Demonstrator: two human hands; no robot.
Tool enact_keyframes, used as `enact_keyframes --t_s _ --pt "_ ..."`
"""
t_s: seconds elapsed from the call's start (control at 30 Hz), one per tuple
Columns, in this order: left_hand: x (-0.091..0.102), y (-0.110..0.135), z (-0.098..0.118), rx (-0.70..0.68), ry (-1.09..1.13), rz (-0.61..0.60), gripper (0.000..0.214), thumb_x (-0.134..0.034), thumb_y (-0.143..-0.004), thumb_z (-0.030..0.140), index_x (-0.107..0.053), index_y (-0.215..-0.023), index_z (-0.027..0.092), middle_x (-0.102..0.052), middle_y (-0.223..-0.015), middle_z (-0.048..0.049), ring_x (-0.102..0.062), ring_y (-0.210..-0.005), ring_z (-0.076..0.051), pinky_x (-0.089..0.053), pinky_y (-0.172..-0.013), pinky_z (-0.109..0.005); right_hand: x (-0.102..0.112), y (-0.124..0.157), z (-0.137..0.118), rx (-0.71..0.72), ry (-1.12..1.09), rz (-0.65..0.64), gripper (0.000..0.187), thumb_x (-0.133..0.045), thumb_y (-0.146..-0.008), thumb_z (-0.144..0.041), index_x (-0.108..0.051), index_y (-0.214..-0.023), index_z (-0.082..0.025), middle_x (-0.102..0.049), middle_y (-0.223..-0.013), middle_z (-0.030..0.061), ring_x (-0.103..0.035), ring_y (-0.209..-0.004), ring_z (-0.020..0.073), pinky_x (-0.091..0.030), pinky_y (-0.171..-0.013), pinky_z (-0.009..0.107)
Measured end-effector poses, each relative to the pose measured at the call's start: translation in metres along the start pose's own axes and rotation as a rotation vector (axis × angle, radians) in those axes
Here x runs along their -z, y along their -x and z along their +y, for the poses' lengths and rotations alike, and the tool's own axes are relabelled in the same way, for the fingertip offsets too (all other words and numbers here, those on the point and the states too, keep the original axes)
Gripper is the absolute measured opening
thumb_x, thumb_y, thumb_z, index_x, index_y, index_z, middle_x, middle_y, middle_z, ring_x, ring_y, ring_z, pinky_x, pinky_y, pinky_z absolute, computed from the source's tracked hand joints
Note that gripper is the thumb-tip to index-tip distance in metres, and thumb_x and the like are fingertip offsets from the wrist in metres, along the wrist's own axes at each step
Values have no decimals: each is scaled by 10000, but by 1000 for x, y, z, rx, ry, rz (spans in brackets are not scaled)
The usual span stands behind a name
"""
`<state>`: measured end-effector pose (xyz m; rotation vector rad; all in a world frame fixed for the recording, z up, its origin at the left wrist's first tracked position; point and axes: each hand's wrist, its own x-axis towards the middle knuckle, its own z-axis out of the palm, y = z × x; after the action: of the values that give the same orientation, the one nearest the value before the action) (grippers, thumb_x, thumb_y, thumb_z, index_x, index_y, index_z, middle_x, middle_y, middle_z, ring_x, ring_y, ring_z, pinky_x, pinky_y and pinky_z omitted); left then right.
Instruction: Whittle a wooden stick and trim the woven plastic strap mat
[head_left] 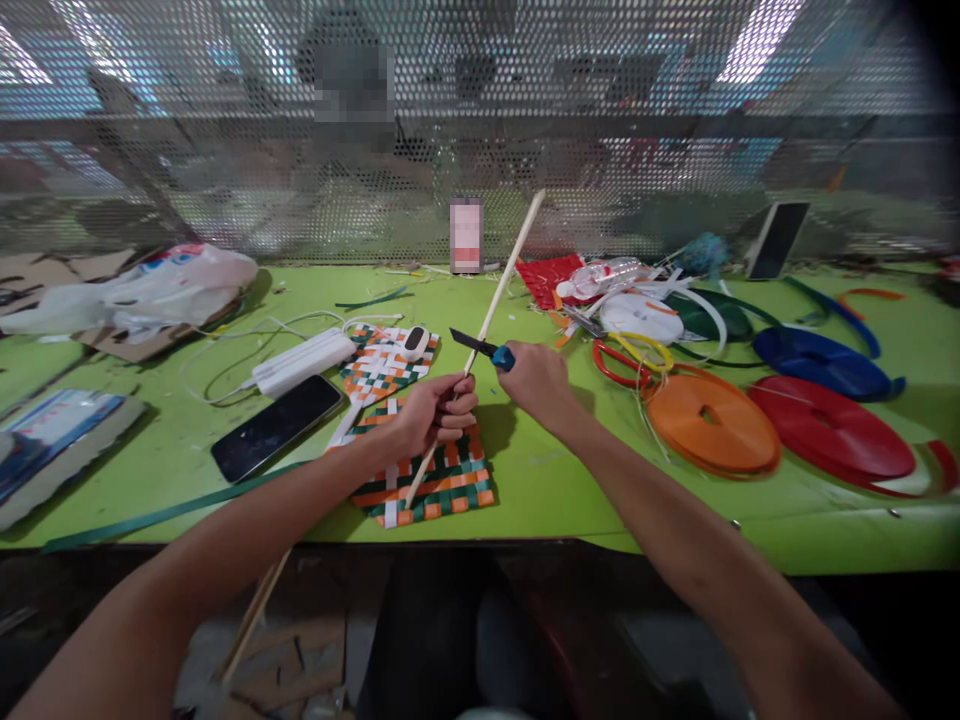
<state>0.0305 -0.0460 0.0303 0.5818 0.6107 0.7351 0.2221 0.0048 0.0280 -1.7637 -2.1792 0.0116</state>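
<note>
My left hand [442,412] is closed around a long pale wooden stick [504,280], which slants up and away to the right. In my right hand [536,380] is a utility knife [484,346] with a blue handle and dark blade, gripped in a fist. Its blade crosses the stick just above my left fingers. Beneath my left hand lies a woven mat [442,490] of orange, green and white strips, partly hidden by the hand and the stick's lower end. A smaller woven piece [382,370] with a white handle lies behind it.
On the right lie coiled rolls of orange strip [709,420], red strip [832,430] and blue strip [821,362], beside scissors [622,362]. At left are a black phone [277,428], a white power strip [304,360] and a plastic bag [150,290]. A perforated metal screen [600,130] stands behind.
</note>
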Motion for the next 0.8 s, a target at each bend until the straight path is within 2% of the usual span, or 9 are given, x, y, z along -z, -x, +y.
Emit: enact_keyframes --t_s 0.4,0.8 --pt "-1 -2 0 29 92 63 293 -547 -992 285 -352 -781 224 -180 -593 98 -142 -369 -57 -42 -311 -174 -3 -11 13 28 79 -21 174 -578 -924 -233 -747 -903 -195 -745 -823 124 -692 -759 276 -408 -665 331" --pt "-9 -5 3 67 98 62 309 -485 -1031 283 -349 -761 219 -137 -594 92 -123 -373 -59 5 -330 -193 3 -25 30 86 227 91 239 -530 -923 -218 -742 -1006 -145 -752 -937 139 -661 -831 276 -329 -656 331"
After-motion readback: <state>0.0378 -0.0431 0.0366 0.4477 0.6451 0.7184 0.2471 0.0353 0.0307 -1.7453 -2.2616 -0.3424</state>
